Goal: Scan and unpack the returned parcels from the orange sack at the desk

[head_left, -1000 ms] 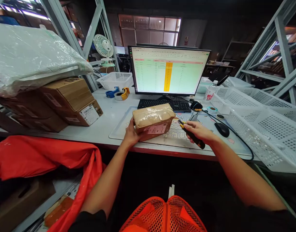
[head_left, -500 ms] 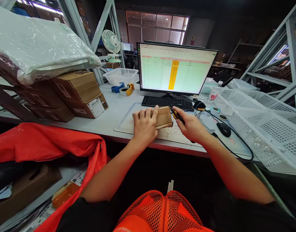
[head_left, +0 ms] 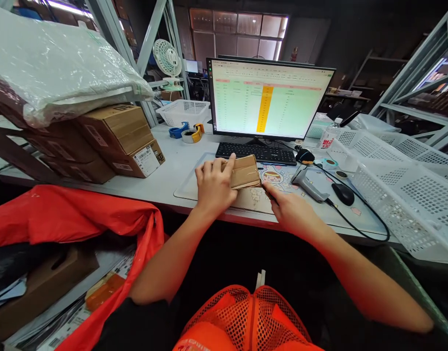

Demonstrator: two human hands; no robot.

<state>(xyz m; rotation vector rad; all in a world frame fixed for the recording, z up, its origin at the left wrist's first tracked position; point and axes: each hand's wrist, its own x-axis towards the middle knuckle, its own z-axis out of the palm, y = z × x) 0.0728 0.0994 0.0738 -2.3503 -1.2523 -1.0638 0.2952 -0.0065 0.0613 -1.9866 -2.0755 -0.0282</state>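
Observation:
A small brown cardboard box rests on the desk mat, tilted slightly. My left hand grips it from the left, with the fingers over its top. In my right hand, closed around it, is a box cutter, mostly hidden by the fingers. Its front end meets the box's lower right corner. The blade itself is too small to make out. To the right of that hand lies a grey barcode scanner with its cable.
Behind the box stand a keyboard and a monitor. A mouse and white baskets are on the right. Tape dispensers, stacked cartons and a plastic-wrapped package occupy the left. A red cover hangs below.
My right hand has moved down and the box cutter has gone from the box's upper right side to its lower right corner. My left hand keeps hold of the box.

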